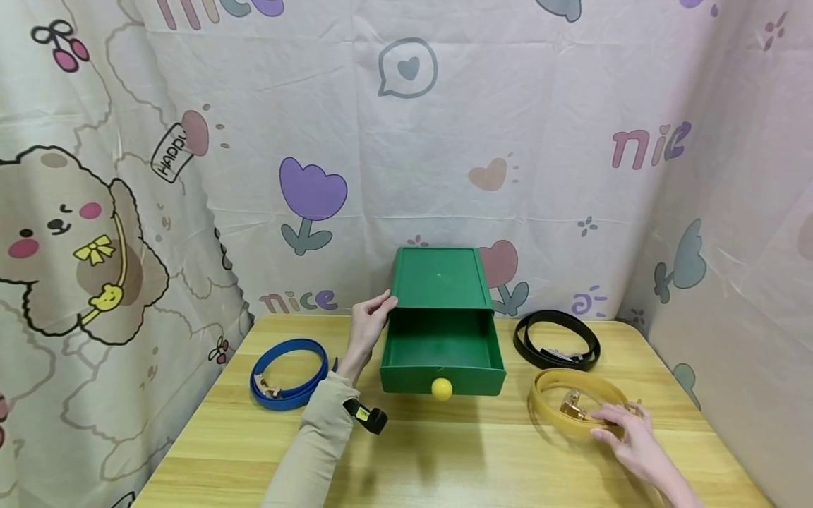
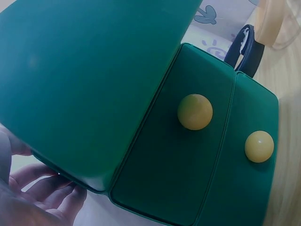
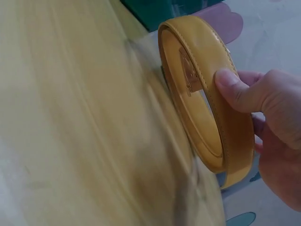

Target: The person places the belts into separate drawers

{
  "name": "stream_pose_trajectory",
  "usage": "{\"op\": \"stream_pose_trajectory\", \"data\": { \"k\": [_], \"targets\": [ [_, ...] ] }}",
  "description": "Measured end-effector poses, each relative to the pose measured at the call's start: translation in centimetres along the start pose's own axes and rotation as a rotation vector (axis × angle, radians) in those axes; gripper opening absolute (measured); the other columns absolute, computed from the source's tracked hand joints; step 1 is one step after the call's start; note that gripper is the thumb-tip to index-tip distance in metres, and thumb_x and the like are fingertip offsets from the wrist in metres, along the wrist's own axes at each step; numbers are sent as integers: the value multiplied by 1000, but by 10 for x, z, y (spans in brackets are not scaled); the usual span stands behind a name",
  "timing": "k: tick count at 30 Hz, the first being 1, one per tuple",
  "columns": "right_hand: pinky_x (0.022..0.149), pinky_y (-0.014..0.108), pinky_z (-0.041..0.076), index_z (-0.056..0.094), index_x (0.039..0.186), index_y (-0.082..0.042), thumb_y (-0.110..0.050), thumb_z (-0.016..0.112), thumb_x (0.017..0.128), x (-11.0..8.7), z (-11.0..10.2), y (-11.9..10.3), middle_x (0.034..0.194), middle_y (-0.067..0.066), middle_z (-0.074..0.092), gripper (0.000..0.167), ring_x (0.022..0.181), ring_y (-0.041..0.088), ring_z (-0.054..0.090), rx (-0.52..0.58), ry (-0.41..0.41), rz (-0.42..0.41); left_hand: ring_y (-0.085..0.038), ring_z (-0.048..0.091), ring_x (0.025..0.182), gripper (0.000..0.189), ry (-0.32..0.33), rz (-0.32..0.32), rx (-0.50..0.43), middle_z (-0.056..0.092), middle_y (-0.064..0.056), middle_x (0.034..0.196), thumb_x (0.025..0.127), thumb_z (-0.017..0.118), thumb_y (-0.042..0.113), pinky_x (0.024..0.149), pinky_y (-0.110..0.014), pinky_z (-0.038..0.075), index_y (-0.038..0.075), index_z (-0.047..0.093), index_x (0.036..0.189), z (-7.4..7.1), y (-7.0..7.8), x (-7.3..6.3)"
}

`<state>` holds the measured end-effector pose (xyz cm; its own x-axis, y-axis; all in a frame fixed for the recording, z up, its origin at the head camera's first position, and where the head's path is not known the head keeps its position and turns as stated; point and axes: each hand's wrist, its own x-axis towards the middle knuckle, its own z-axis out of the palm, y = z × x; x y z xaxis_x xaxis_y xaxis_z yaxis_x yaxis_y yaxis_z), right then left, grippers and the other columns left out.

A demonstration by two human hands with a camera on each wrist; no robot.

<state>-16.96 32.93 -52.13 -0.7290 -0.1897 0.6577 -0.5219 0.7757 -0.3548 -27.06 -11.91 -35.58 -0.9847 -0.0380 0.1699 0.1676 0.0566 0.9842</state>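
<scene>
A green drawer box stands at the back middle, a drawer with a yellow knob pulled out towards me. The left wrist view shows two front panels, each with a round knob. My left hand touches the box's left side near its front top corner, fingers along that side. At the right, my right hand grips a coiled yellow belt. Thumb outside and fingers behind, it pinches the strap in the right wrist view. A gold buckle sits inside the coil.
A coiled black belt lies right of the box, just behind the yellow one. To the left is a coiled blue belt, close to my left forearm. A patterned curtain hangs behind the wooden table and at both sides.
</scene>
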Motion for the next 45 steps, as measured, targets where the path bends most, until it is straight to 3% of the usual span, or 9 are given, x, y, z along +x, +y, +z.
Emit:
{"op": "stream_pose_trajectory", "data": {
  "k": [3,6,9,13,15,20,27,37,45],
  "targets": [
    [111,44,16,74,91,-7,-1,82,60,2,-3,-4,94,3,76,33,91,33,67,-46,17,14,-36,47,141,43,-1,-3,-2,51,-21,148,99,61,12,112,-48,42,-9,55,137,0,0,0],
    [88,68,24,73,92,-9,-3,82,61,4,-6,-8,90,11,74,33,83,20,62,-77,15,28,-36,47,141,44,-3,-4,-2,50,-21,149,99,61,12,112,-48,43,-8,55,137,0,0,0],
    [84,72,35,74,94,-11,-5,83,63,8,-11,-12,90,8,74,32,77,6,57,-140,2,51,-36,47,141,43,-3,-4,-1,50,-21,149,99,60,13,112,-48,43,-8,55,137,0,0,-1],
    [75,64,49,75,94,-10,-5,84,65,12,-14,-19,93,7,75,31,82,17,64,-199,-19,74,-36,47,141,43,0,-1,-3,50,-21,149,99,60,12,112,-48,43,-9,55,137,0,1,-1],
    [92,55,52,74,94,-8,-3,83,65,14,-15,-21,92,7,75,31,82,21,65,-191,-8,59,-36,47,141,43,1,1,-3,51,-21,148,99,60,12,112,-47,43,-9,55,136,0,1,-1],
    [91,2,41,74,92,-4,2,83,62,19,-17,-25,84,2,70,32,82,6,62,-119,105,-43,-36,47,141,44,-2,-4,-4,51,-20,148,99,60,13,112,-47,43,-8,55,137,1,1,-1],
    [83,1,42,74,94,2,10,82,61,32,-22,-41,84,5,68,34,91,-16,51,-1,174,-87,-36,47,140,43,0,0,-1,51,-21,148,99,60,12,112,-47,43,-9,55,137,1,1,-1],
    [89,1,42,73,96,6,9,78,66,52,-31,-65,84,-2,66,31,89,-10,55,142,213,-169,-36,48,140,44,6,6,6,51,-21,148,99,61,12,111,-48,43,-9,55,137,1,1,-2],
    [85,3,42,74,100,3,16,79,65,70,-43,-90,91,-11,64,37,91,-12,54,98,162,-146,-37,47,140,44,4,1,16,50,-22,148,100,59,12,112,-48,42,-9,54,138,0,-1,0]
  ]
}}
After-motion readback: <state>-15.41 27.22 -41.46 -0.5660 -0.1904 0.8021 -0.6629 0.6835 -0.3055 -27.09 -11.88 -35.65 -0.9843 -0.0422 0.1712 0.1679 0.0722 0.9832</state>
